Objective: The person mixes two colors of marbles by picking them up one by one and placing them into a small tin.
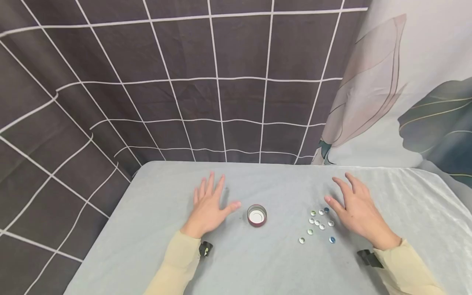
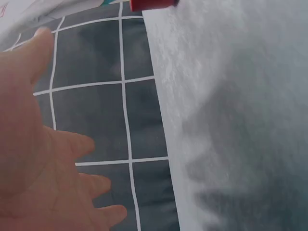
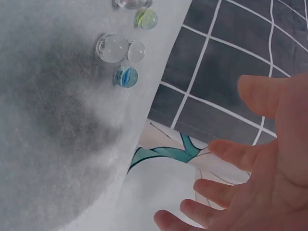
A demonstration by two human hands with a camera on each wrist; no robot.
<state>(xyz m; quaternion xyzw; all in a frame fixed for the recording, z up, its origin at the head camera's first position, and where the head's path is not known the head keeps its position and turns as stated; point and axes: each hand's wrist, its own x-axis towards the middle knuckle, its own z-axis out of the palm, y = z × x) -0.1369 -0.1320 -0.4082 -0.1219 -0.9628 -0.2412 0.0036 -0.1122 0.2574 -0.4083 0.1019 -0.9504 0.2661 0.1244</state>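
My left hand (image 1: 208,210) hovers with spread fingers over the table, left of a small round jar lid (image 1: 257,215) with a dark red side and a pale inside. In the left wrist view its thumb and fingers are apart, and the red side of the lid (image 2: 153,4) shows at the top edge. My right hand (image 1: 355,211), fingers spread and holding nothing, is just right of a loose group of glass marbles (image 1: 317,222). Several are clear; others are greenish or blue. The right wrist view shows a blue-cored marble (image 3: 126,77) beside clear ones and a yellow-green marble (image 3: 146,19).
A pale grey cloth covers the table (image 1: 147,237). Behind it hangs a dark curtain (image 1: 239,100) with a white grid, and at the right a white curtain (image 1: 435,53) with leaf patterns. A black wrist strap (image 1: 370,258) sits at the right sleeve, another (image 1: 205,248) at the left.
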